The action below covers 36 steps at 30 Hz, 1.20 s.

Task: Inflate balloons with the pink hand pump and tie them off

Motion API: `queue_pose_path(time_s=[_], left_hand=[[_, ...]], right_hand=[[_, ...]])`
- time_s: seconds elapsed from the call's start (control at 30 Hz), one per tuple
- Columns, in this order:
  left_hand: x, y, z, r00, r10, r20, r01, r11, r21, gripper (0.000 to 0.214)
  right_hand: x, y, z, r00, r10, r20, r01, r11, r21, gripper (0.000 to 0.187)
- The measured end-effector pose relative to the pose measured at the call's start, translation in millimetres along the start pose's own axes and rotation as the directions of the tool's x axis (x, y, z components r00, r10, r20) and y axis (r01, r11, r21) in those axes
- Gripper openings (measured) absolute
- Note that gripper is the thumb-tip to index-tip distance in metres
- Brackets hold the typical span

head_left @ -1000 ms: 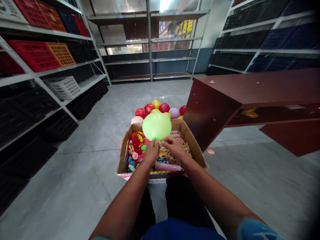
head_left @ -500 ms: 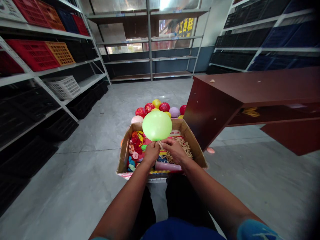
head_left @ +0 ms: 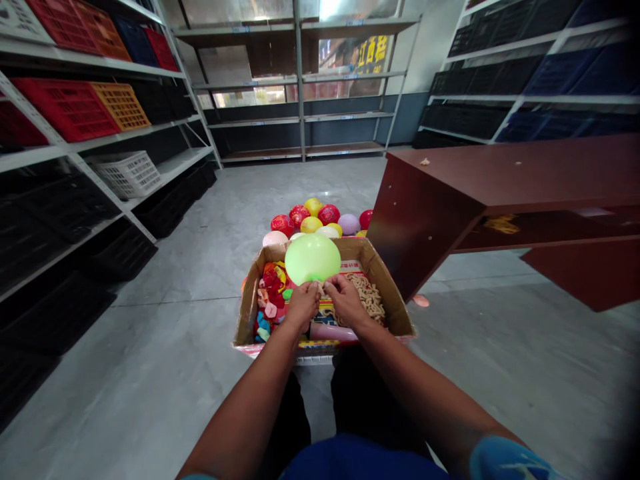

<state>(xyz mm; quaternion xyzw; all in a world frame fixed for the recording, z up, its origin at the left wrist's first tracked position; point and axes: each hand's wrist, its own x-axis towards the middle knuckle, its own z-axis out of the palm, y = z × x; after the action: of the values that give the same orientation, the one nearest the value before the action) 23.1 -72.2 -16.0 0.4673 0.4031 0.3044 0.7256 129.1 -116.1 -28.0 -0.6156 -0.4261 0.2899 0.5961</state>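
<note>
An inflated green balloon (head_left: 313,258) sits just above my two hands, over an open cardboard box (head_left: 249,303). My left hand (head_left: 301,305) pinches the balloon's neck from the left, fingers closed. My right hand (head_left: 347,298) pinches the same neck from the right, with a pale band or string between the fingertips. Inside the box lie uninflated coloured balloons (head_left: 270,297) on the left, a heap of tan rubber bands (head_left: 369,297) on the right, and a pink pump tube (head_left: 333,331) at the near side.
Several inflated balloons (head_left: 320,219) lie on the grey floor behind the box. A dark red wooden desk (head_left: 500,193) stands close on the right. Metal shelves with red, orange, white and black crates (head_left: 70,110) line the left, back and right walls.
The green balloon has dropped lower and tilted away, looking smaller, and both hands have shifted slightly left while still pinching its neck.
</note>
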Motion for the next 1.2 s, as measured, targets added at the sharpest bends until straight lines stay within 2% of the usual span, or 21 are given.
queue_pose_path(time_s=[0.13,0.3,0.47,0.6,0.73,0.8,0.9,0.97,1.03,1.13,1.2], left_hand=[[-6,6,5.8,0.995,-0.028,0.095,0.037,0.995,-0.096,0.034],[-13,12,13.9,0.992,-0.046,0.120,0.053,0.997,-0.059,0.034],[-15,11,13.6,0.986,-0.030,0.162,0.026,0.999,0.028,0.033],[-14,9,12.0,0.981,-0.036,0.193,0.031,0.999,0.032,0.032],[-14,8,13.4,0.989,-0.032,0.147,0.023,0.998,0.061,0.030],[-14,7,13.6,0.991,-0.047,0.126,0.036,0.996,0.087,0.027],[-9,1,10.6,0.998,-0.059,0.029,0.053,0.985,0.162,0.019],[-3,-6,5.8,0.994,-0.001,-0.107,0.030,0.963,0.269,0.010],[3,-14,-0.4,0.972,0.095,-0.216,-0.002,0.919,0.395,0.009],[10,-26,-8.6,0.947,0.223,-0.233,-0.065,0.839,0.540,0.016],[12,-29,-11.7,0.950,0.263,-0.171,-0.115,0.799,0.591,0.021]], right_hand=[[7,3,-2,0.993,-0.034,-0.113,0.025,0.996,-0.086,0.018],[15,13,-1,0.965,-0.152,-0.216,0.105,0.972,-0.212,0.013],[18,20,-1,0.959,-0.186,-0.215,0.148,0.972,-0.180,0.016],[19,25,-2,0.960,-0.192,-0.202,0.160,0.973,-0.165,0.019],[21,32,0,0.959,-0.189,-0.211,0.150,0.971,-0.188,0.018],[22,34,1,0.968,-0.127,-0.218,0.095,0.984,-0.153,0.016],[21,34,2,0.992,0.051,-0.113,-0.048,0.998,0.034,0.016],[18,32,3,0.992,0.123,0.008,-0.123,0.985,0.119,0.019],[14,28,6,0.975,0.166,0.151,-0.190,0.968,0.162,0.022],[9,24,12,0.909,0.281,0.307,-0.370,0.883,0.290,0.027],[10,23,16,0.894,0.333,0.299,-0.428,0.832,0.353,0.027]])
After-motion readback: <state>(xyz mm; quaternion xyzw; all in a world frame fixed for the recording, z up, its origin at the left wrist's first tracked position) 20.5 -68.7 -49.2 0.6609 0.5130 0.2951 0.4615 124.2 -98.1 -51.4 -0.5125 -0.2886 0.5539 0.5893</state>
